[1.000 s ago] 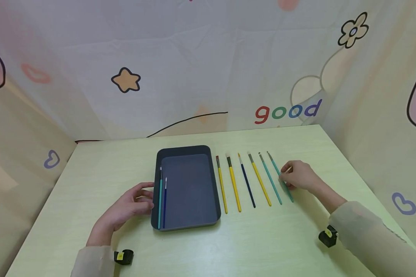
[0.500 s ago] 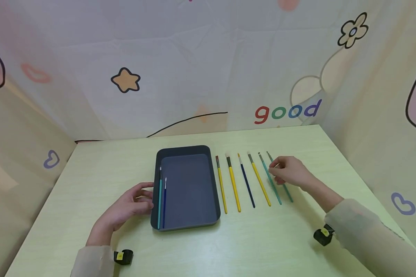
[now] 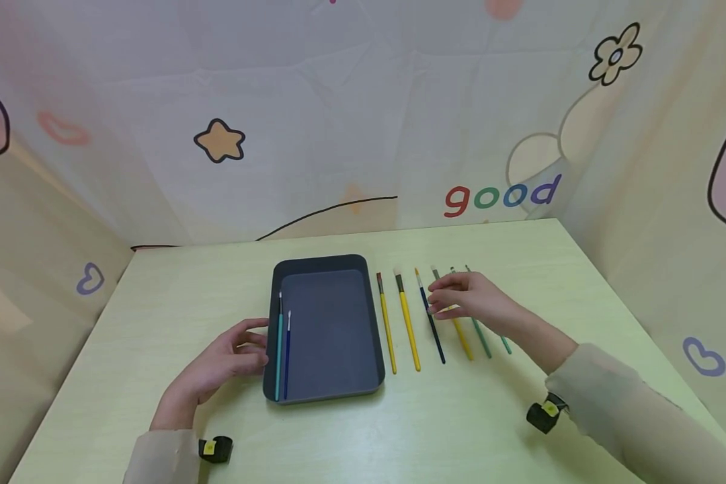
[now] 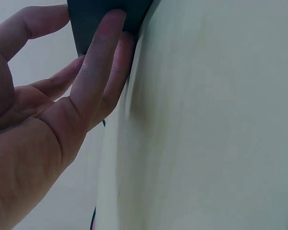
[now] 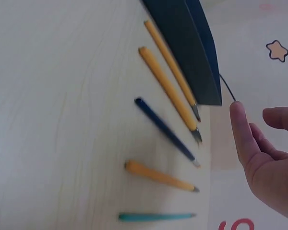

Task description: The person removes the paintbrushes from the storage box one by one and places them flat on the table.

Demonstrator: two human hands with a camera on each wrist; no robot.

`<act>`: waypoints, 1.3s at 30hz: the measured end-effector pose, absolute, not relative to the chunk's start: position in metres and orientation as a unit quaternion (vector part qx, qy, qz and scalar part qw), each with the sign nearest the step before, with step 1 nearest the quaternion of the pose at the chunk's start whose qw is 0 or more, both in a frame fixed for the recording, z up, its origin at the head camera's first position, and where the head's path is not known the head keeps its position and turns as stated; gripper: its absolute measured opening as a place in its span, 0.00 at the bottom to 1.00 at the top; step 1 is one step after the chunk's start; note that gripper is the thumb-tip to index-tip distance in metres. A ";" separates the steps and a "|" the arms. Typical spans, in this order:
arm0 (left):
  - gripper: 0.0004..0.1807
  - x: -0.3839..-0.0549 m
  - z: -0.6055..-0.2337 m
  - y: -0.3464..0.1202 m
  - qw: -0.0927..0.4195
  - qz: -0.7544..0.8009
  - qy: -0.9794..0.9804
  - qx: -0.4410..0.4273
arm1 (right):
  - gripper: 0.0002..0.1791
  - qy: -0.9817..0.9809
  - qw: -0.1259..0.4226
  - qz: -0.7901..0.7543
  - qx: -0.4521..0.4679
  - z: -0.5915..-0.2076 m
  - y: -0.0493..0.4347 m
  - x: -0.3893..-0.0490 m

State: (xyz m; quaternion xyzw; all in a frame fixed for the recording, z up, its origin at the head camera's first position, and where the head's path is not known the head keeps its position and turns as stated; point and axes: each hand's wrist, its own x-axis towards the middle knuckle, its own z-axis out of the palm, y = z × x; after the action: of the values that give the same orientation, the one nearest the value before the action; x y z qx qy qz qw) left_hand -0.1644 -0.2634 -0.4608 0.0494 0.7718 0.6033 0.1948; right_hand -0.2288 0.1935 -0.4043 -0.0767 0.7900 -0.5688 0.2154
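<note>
beside the tray — 6 brushes, right hand above

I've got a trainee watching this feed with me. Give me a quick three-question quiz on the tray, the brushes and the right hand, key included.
1. How many brushes lie inside the tray?
2. True or false: the right hand is gripping a brush.
3. Outside the tray, which brush lies nearest to it? A) a teal one; B) a dark blue one; C) a yellow brush.

Key:
1. Two: a teal brush and a dark blue brush.
2. False; its fingers hold nothing.
3. C.
</note>
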 end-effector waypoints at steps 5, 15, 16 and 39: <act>0.40 -0.165 -0.460 -0.264 0.198 0.602 0.772 0.058 | 0.22 0.773 0.220 -0.588 -0.096 -0.400 0.179 -0.227; 0.41 -0.164 -0.463 -0.268 0.209 0.612 0.759 0.079 | 0.21 0.715 0.248 -0.641 -0.126 -0.395 0.149 -0.225; 0.41 -0.164 -0.463 -0.268 0.209 0.613 0.758 0.080 | 0.21 0.709 0.252 -0.645 -0.130 -0.394 0.146 -0.224; 0.43 -0.165 -0.463 -0.268 0.207 0.629 0.744 0.090 | 0.26 0.647 0.360 -0.663 -0.110 -0.423 0.048 -0.217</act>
State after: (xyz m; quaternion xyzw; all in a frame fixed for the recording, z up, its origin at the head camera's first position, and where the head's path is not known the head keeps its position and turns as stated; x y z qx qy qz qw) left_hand -0.1652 -0.2684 -0.4632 0.0904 0.7440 0.6288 0.2071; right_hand -0.2171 0.0475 -0.4232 -0.1097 0.6470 -0.6634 0.3595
